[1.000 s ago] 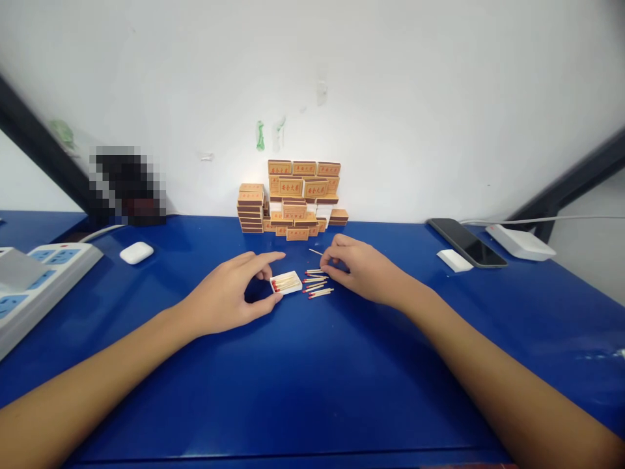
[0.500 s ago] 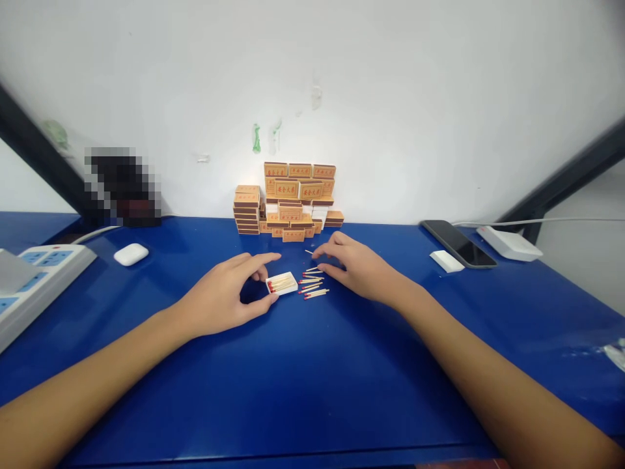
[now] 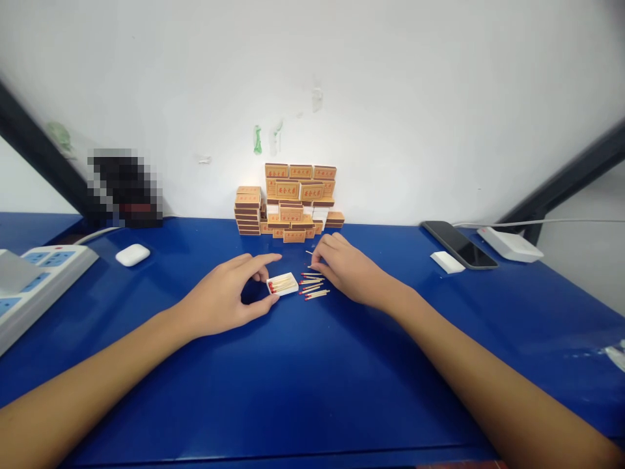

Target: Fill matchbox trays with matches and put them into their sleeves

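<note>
My left hand (image 3: 237, 290) steadies a small white matchbox tray (image 3: 290, 290) at its left end, thumb at the near side and fingers at the far side. Several red-headed matches (image 3: 282, 284) lie inside the tray. To the right of it, my right hand (image 3: 342, 266) is closed in a pinch, with a thin match (image 3: 310, 266) at its fingertips, mostly hidden. Below those fingertips a loose row of matches (image 3: 315, 288) lies on the blue table (image 3: 273, 397), heads pointing left. Another match (image 3: 309, 252) lies just beyond the fingers.
Stacked orange matchboxes (image 3: 291, 213) stand against the wall at the back. On the left are a white earphone case (image 3: 133, 255) and a power strip (image 3: 53, 277). At the right lie a phone (image 3: 459, 243), a small white piece (image 3: 448, 262) and a white box (image 3: 510, 243).
My right thumb and fingers have come together in a pinch over the farther matches. My left hand and the tray stay in place.
</note>
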`<control>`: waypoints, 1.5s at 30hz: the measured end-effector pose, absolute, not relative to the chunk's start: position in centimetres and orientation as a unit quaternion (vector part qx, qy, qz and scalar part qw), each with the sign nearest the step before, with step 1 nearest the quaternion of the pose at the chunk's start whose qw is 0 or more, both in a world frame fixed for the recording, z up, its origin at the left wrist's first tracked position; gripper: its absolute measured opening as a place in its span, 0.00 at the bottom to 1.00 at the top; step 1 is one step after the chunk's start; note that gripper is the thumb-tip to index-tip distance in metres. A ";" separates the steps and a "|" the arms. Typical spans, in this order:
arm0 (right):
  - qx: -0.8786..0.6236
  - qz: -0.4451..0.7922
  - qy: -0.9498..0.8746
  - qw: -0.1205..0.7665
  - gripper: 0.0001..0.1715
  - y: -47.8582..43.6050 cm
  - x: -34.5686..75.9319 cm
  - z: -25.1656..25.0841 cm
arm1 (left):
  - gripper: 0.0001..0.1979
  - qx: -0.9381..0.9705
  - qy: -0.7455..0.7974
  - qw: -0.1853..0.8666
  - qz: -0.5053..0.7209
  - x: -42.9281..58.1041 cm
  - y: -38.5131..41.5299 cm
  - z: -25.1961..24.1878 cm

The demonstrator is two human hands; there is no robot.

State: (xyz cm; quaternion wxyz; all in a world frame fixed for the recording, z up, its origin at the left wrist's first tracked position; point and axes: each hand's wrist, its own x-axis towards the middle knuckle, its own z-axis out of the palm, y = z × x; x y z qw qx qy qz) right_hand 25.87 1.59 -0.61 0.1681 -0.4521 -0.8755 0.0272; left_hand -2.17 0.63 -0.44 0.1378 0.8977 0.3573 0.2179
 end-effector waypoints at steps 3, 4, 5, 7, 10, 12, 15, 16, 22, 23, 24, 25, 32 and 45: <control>-0.449 0.019 -0.874 0.184 0.10 1.3 26.0 -0.2 | 0.29 0.897 0.356 0.138 0.221 -2.2 0.7 -0.5; -0.451 0.028 -0.871 0.191 0.10 1.2 26.0 -0.1 | 0.29 0.898 0.355 0.138 0.222 -2.2 0.7 -0.5; -0.455 0.040 -0.867 0.197 0.09 1.2 26.1 -0.1 | 0.29 0.897 0.356 0.138 0.222 -2.2 0.7 -0.5; -0.466 0.067 -0.857 0.212 0.08 1.1 26.3 -0.2 | 0.29 0.897 0.358 0.138 0.221 -2.2 0.7 -0.5; -0.469 0.077 -0.847 0.239 0.11 0.9 26.5 -0.3 | 0.29 0.896 0.361 0.139 0.218 -2.2 0.6 -0.4; -0.462 0.061 -0.850 0.243 0.18 0.7 26.6 -0.2 | 0.29 0.896 0.360 0.138 0.219 -2.2 0.6 -0.4; -0.453 0.049 -0.856 0.243 0.19 0.6 26.6 0.1 | 0.29 0.896 0.359 0.140 0.222 -2.2 0.6 -0.5; -0.451 0.053 -0.855 0.250 0.18 0.6 26.7 0.3 | 0.29 0.895 0.358 0.141 0.224 -2.2 0.6 -0.5; -0.502 0.214 -0.760 0.352 0.11 0.5 27.3 0.8 | 0.30 0.894 0.361 0.142 0.224 -2.3 0.7 -0.5; -0.503 0.252 -0.742 0.365 0.12 0.6 27.4 0.7 | 0.30 0.894 0.360 0.143 0.224 -2.3 0.7 -0.5; -0.501 0.285 -0.727 0.373 0.13 0.6 27.5 0.5 | 0.30 0.894 0.361 0.144 0.225 -2.3 0.6 -0.5; -0.500 0.314 -0.716 0.372 0.14 0.7 27.6 0.3 | 0.30 0.893 0.361 0.145 0.225 -2.3 0.6 -0.6; -0.527 0.323 -0.731 0.290 0.12 0.4 27.0 -0.5 | 0.30 0.894 0.362 0.144 0.222 -2.3 0.4 -0.3; -0.469 0.237 -0.824 0.210 0.35 -1.1 27.1 -0.2 | 0.31 0.899 0.349 0.134 0.226 -2.3 0.2 -0.4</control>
